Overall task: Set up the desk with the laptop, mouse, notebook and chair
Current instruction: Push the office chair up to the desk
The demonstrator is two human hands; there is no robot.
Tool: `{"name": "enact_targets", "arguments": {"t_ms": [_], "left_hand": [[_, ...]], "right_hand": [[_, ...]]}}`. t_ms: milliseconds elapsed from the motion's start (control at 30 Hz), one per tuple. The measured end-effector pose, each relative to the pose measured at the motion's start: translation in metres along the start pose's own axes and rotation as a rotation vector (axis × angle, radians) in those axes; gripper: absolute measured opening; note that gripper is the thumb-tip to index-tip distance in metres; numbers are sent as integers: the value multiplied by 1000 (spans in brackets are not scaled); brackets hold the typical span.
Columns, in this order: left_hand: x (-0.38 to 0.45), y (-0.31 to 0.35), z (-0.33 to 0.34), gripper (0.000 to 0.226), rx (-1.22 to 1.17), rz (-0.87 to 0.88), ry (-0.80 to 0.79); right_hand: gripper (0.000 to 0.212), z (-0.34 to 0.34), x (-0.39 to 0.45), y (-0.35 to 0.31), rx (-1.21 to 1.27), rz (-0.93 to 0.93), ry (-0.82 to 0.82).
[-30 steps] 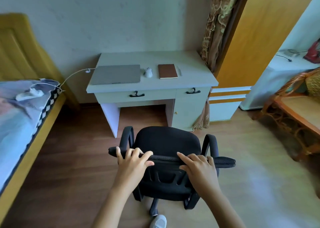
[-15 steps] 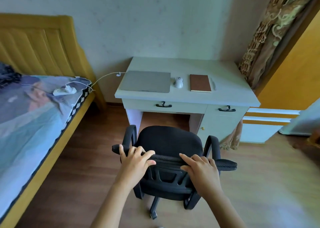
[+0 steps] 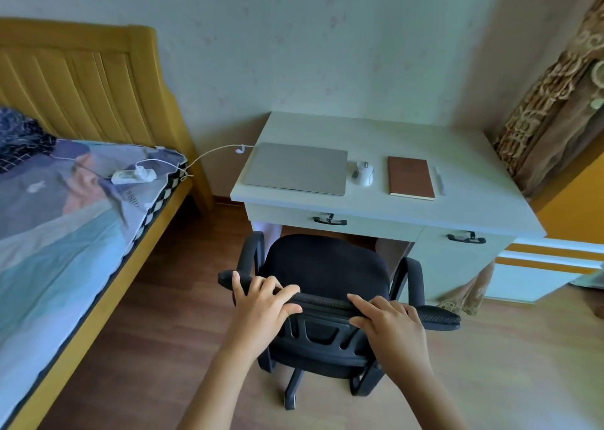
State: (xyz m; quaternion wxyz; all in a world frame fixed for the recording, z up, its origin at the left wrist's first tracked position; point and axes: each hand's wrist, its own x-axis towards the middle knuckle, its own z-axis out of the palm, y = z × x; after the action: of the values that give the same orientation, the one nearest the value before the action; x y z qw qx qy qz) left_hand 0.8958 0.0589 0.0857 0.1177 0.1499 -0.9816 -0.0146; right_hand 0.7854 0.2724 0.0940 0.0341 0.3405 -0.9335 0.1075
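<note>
A black office chair (image 3: 323, 266) with armrests stands on the wood floor in front of the white desk (image 3: 376, 132), its seat front near the knee opening. My left hand (image 3: 261, 302) and my right hand (image 3: 389, 318) both grip the top edge of the backrest. On the desk lie a closed grey laptop (image 3: 297, 168) at the left, a white mouse (image 3: 363, 173) beside it, a brown notebook (image 3: 410, 177) to the right of the mouse, and a pen (image 3: 439, 179) next to the notebook.
A bed (image 3: 58, 220) with a yellow headboard runs along the left; a white power strip (image 3: 132, 175) and cable lie on it, the cable reaching toward the desk. A patterned curtain (image 3: 552, 103) and an orange wardrobe (image 3: 578, 201) stand right of the desk.
The chair has rolled closer to the desk with both hands on its backrest. The view has swung left, so the bed fills more of the frame and the wicker chair is gone.
</note>
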Motion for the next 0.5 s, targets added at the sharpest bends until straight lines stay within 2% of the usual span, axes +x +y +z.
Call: {"name": "enact_targets", "arguments": {"t_ms": [200, 500], "left_hand": [[29, -12, 9, 39, -25, -22, -19], [50, -24, 13, 28, -79, -46, -15]], "right_hand": [[40, 5, 36, 5, -30, -65, 58], [35, 0, 66, 6, -28, -129, 33]]}}
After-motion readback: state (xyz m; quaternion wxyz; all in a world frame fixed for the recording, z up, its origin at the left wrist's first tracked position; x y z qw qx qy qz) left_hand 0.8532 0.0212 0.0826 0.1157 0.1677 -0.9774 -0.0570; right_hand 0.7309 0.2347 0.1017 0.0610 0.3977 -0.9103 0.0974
